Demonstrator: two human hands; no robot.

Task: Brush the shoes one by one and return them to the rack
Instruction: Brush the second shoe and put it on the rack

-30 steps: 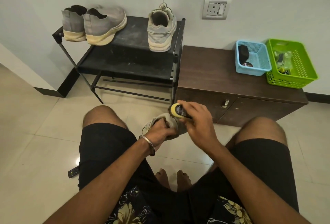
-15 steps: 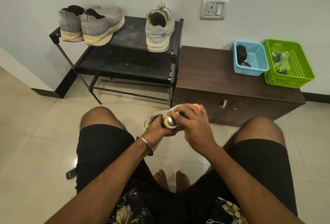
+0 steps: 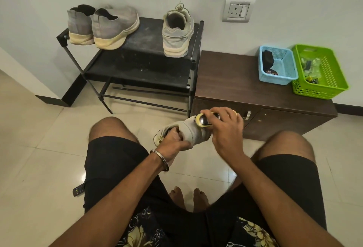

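Note:
Between my knees I hold a beige sneaker [image 3: 188,130] above the floor. My left hand [image 3: 174,143] reaches into its opening and grips it. My right hand [image 3: 225,130] grips a yellow and black shoe brush [image 3: 203,121] laid against the sneaker's side. On the black shoe rack [image 3: 145,63] stand a matching beige sneaker [image 3: 176,34] at the right and two grey slip-on shoes [image 3: 102,27] at the left, heels toward me.
A low brown cabinet [image 3: 245,81] stands right of the rack, carrying a blue basket [image 3: 282,73] and a green basket [image 3: 330,81] with small items. A remote control [image 3: 78,189] lies on the tiled floor by my left thigh. A wall socket [image 3: 238,9] sits above.
My right hand has slid the brush along the sneaker, first toward my left hand, then back to the right. My left hand keeps its hold inside the shoe.

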